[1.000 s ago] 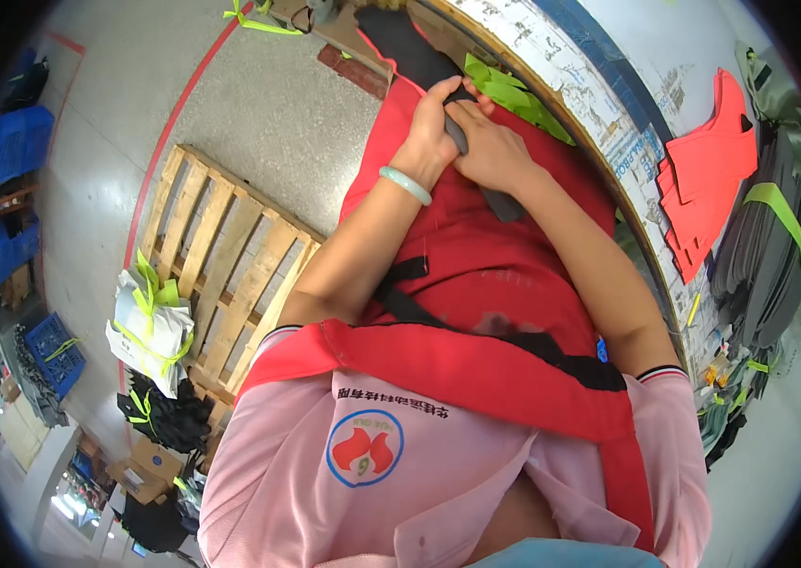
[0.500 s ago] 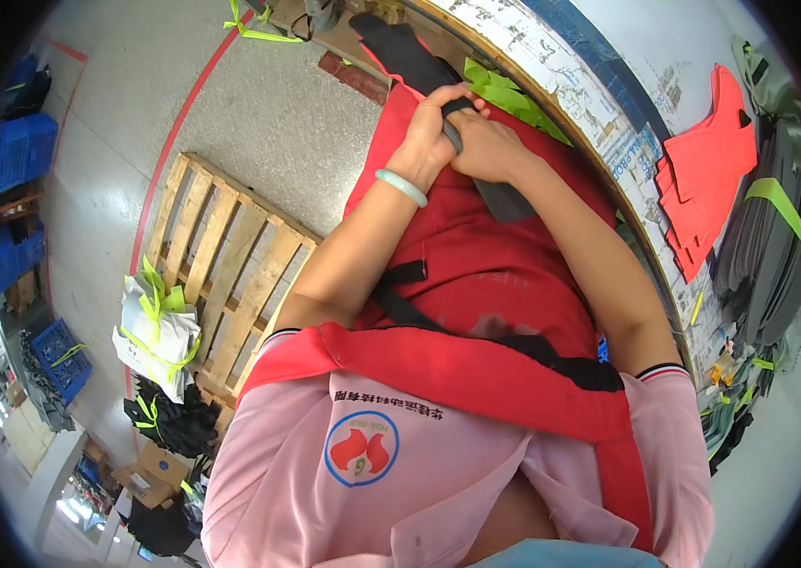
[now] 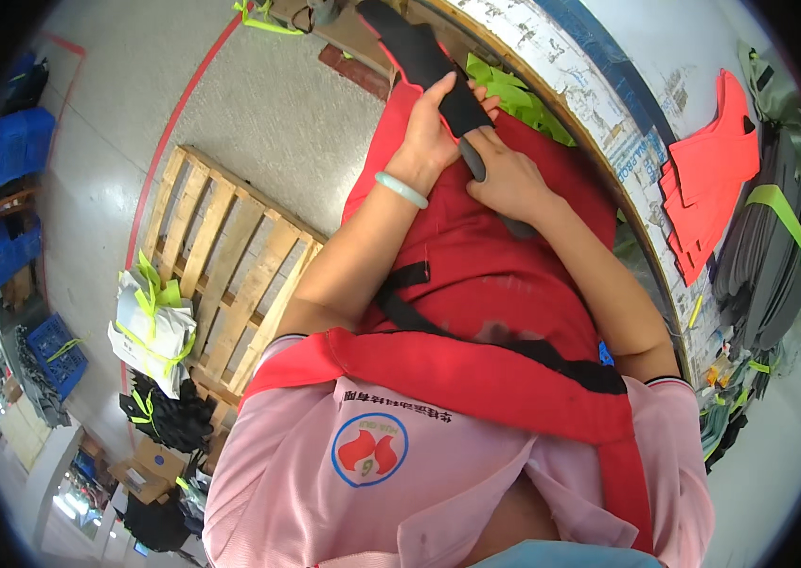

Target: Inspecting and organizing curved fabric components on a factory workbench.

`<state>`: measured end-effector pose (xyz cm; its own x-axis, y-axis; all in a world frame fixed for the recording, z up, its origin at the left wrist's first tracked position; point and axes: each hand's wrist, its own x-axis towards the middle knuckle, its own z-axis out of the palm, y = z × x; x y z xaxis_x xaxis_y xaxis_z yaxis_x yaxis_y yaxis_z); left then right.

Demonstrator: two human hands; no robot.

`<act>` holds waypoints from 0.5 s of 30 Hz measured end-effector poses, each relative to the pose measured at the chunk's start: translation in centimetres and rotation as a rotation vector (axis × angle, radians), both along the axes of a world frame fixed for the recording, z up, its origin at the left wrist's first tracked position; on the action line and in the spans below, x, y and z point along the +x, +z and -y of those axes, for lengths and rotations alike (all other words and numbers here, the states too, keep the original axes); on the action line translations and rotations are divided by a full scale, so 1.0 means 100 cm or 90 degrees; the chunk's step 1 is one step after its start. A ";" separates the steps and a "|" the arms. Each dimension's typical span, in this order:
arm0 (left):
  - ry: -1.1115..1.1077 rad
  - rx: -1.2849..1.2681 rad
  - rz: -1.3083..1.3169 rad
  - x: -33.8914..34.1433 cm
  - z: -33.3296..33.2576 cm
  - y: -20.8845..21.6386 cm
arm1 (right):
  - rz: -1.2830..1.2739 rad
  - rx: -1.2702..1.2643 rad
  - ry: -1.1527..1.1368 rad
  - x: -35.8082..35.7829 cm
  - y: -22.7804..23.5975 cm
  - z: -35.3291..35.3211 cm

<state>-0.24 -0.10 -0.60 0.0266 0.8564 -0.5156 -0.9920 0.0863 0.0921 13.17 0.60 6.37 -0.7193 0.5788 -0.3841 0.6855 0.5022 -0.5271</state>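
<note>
A long black fabric sleeve with red edges [image 3: 427,78] stretches up and left from my hands above my lap. My left hand [image 3: 431,133] is wrapped around its lower part, thumb on top and fingertips showing on the far side. My right hand [image 3: 517,185] is closed on a flat dark grey strip [image 3: 472,163], its fingertips at the near end of the sleeve. One end of the strip shows between my hands, and more grey shows under my right wrist. How far the strip reaches into the sleeve is hidden.
Red cut pieces [image 3: 713,180] and a tied stack of grey strips [image 3: 768,246] lie on the worn table [image 3: 599,114] at right. Yellow-green strips [image 3: 519,95] hang by its edge. At left are a wooden pallet [image 3: 230,256], a white bundle [image 3: 150,331] and blue crates [image 3: 22,142].
My hands have moved apart from being clasped together. The sleeve's near end now lies open to view over my left palm, and my right hand has shifted down and right.
</note>
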 end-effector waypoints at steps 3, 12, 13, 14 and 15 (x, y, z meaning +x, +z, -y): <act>0.008 0.032 -0.008 0.002 -0.003 -0.010 | 0.029 0.021 0.013 -0.008 0.002 -0.007; 0.017 0.007 0.030 -0.001 0.002 0.001 | -0.031 0.026 0.007 0.008 0.018 0.011; 0.014 0.007 0.012 0.002 0.002 0.001 | -0.004 0.005 0.000 0.007 0.021 0.011; 0.016 0.005 0.014 0.003 0.004 0.001 | -0.002 0.002 0.002 0.002 0.020 0.010; 0.015 0.013 0.016 0.006 0.002 0.001 | 0.042 0.006 0.010 -0.005 0.017 0.002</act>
